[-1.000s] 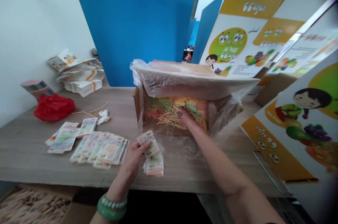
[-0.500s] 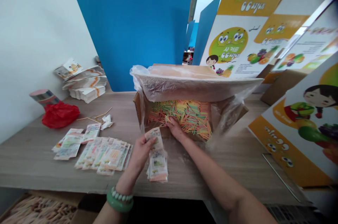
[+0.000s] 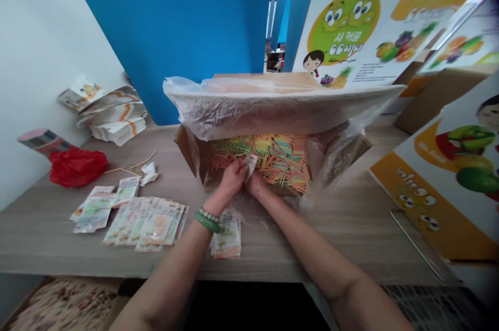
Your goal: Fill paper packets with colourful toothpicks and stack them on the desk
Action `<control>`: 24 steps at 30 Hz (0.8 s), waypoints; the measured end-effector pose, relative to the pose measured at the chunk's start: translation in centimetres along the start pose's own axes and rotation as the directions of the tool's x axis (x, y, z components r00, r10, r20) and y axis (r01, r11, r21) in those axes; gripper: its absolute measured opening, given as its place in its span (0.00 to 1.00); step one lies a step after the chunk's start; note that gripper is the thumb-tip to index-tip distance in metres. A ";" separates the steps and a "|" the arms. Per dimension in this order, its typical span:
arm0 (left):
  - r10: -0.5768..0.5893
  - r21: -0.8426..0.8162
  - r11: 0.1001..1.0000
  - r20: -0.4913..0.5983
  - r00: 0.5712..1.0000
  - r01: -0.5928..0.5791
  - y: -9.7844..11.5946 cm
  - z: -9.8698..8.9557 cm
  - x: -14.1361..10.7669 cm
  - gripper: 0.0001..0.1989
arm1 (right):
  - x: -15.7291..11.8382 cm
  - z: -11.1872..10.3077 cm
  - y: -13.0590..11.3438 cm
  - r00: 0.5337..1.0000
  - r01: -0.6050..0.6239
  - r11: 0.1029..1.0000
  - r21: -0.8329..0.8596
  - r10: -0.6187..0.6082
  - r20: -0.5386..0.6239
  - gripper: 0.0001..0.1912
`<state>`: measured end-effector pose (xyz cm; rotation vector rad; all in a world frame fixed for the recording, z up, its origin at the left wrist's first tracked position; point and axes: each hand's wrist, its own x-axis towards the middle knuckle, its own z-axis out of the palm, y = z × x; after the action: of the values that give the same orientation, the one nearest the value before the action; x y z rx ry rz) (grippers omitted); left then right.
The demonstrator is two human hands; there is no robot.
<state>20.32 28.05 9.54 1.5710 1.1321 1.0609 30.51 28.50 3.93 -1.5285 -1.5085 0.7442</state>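
Note:
My left hand (image 3: 233, 177) grips a small printed packet (image 3: 251, 163) at the front edge of the open box (image 3: 186, 151). Right beside it, my right hand (image 3: 255, 181) is at the packet's lower end, its fingers mostly hidden. Inside the box, lined with clear plastic (image 3: 249, 113), lie many thin coloured sticks (image 3: 278, 157). Below my left wrist, a pile of packets (image 3: 227, 240) lies on the table. More packets (image 3: 159, 222) are spread out to the left of that pile.
A red plastic bag (image 3: 78, 166), crumpled tissue (image 3: 149, 173) and stacked white packaging (image 3: 117, 115) are on the left. A blue panel (image 3: 179, 24) rises behind. Printed cartons (image 3: 436, 185) stand at the right, near a thin metal rod (image 3: 415, 245).
My left hand has lifted a packet from the pile and moved it up and right to the box, beside my right hand. The camera view has tilted down.

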 end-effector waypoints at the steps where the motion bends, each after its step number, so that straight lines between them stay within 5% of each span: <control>1: -0.017 -0.070 0.997 -0.032 0.999 0.015 0.1 -0.5 -0.1 0.13 | -0.2 -0.2 0.2 1.000 0.024 0.998 0.054 -0.025 0.001 0.07; 5: -0.158 -0.446 0.891 -0.134 0.978 0.083 0.8 -2.6 -1.6 0.17 | -0.7 -0.8 0.4 0.995 0.099 0.953 0.286 -0.098 -0.016 0.10; 12: -0.377 -0.664 0.688 0.018 0.926 0.293 2.1 -2.8 -5.9 0.30 | -0.9 -1.3 0.4 1.000 0.025 0.959 0.284 -0.023 -0.008 0.11; 19: -0.344 -0.579 0.757 0.041 0.938 0.303 2.7 -4.2 -8.3 0.24 | -1.6 -2.7 -1.2 0.998 0.056 0.947 0.316 -0.045 -0.041 0.08; 24: -0.293 -0.461 0.850 -0.012 0.956 0.254 3.0 -5.2 -9.8 0.18 | -2.7 -4.5 -4.4 0.998 -0.002 0.764 0.646 0.043 -0.048 0.14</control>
<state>13.80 18.94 12.31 0.9709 1.0303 1.1051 32.01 24.81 9.46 -1.0214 -1.0194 1.0864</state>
